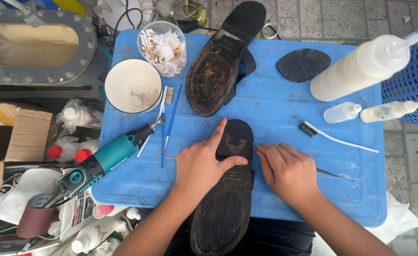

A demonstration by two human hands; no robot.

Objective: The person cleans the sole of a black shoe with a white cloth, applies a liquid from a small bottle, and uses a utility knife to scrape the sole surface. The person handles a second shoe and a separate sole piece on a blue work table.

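A black sandal (228, 199) lies sole up at the near edge of the blue plastic board (275, 114). My left hand (200, 163) presses on its left side, with the forefinger stretched along the heel and the thumb across the sole. My right hand (284, 170) sits at the sandal's right edge and pinches a thin dark metal tool (334, 174) whose tip meets the sole. A second black sandal (220, 61) lies sole up farther back. A loose black rubber heel piece (303, 64) rests to its right.
A teal rotary tool (102, 161), thin brushes (167, 121), a white cup (133, 85) and a tub of cotton swabs (164, 47) are on the left. White squeeze bottles (360, 71) and a white brush (337, 138) lie on the right, beside a blue basket (415, 80).
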